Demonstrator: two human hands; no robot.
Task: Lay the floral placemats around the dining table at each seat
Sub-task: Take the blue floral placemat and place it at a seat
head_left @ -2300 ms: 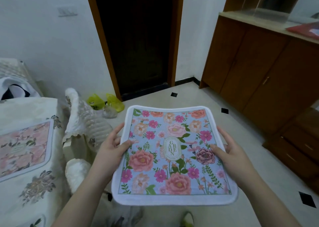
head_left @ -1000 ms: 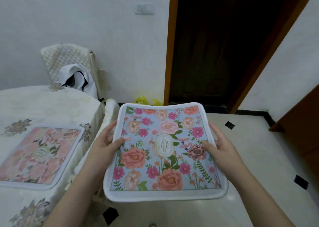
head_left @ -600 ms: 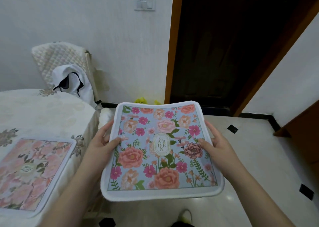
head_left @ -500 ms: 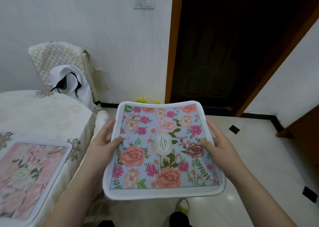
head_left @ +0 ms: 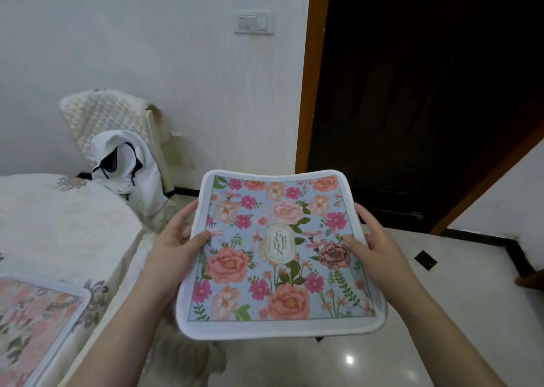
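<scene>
I hold a blue floral placemat (head_left: 279, 251) with a white border flat in front of me, above the floor and to the right of the table. My left hand (head_left: 176, 239) grips its left edge, thumb on top. On the opposite edge my right hand (head_left: 372, 244) holds it the same way. The dining table (head_left: 59, 224) under a cream embroidered cloth fills the left side. A pink floral placemat (head_left: 32, 325) lies on it at the lower left, partly cut off by the frame.
A chair with a quilted cream cover (head_left: 114, 121) stands against the wall behind the table, a white garment (head_left: 126, 168) draped over it. A dark doorway (head_left: 412, 92) with a wooden frame opens ahead. Glossy tiled floor (head_left: 441, 313) lies to the right.
The view has swung left from the wooden cabinets toward the table and moved closer to the far chair. Both hands keep the same hold on the blue placemat.
</scene>
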